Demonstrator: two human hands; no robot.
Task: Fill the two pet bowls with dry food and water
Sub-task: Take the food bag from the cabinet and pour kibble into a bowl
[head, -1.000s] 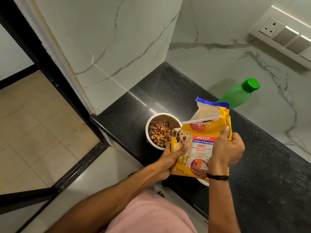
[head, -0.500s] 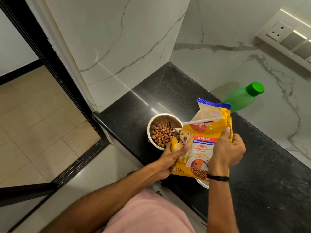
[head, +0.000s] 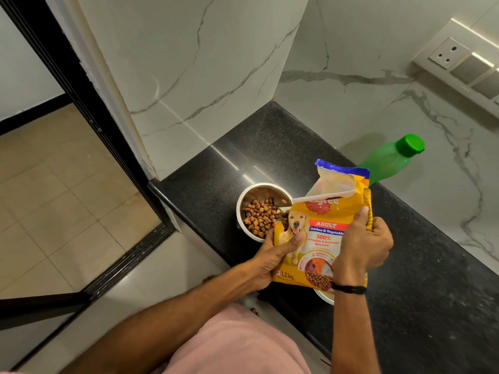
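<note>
While both hands grip yellow food bag (head: 324, 236) above black worktop (head: 432, 292): left hand (head: 272, 257) clamped on bag's lower left edge, right hand (head: 361, 244) clamped on its right side. Steel bowl (head: 244, 203) just beyond left hand, holding kibble (head: 259, 215). Second bowl (head: 324, 296) peeks out under bag, below right wrist. Green bottle (head: 391, 160) beyond right hand, capped.
</note>
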